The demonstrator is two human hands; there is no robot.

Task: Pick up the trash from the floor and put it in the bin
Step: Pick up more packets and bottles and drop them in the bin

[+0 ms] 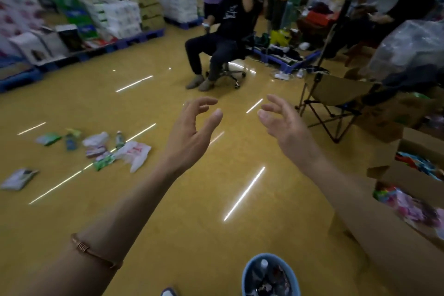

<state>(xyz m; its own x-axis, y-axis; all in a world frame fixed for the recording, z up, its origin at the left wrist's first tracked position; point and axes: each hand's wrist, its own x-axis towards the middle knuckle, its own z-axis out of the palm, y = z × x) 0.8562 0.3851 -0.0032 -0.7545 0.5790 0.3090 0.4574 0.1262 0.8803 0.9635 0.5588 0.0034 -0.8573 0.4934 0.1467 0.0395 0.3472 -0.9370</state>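
trash (101,149) left on floor (192,199) | bin (247,274) near, below hands

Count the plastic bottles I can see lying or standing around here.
2: one green-labelled bottle upright among the floor litter at left, one clear bottle inside the blue bin. Others may be hidden.

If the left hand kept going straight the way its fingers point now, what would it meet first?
Probably bare floor. The left hand is open and empty, pointing forward toward the seated person's shoes, which look well beyond; depth is unclear. The trash lies off to its left, outside that line.
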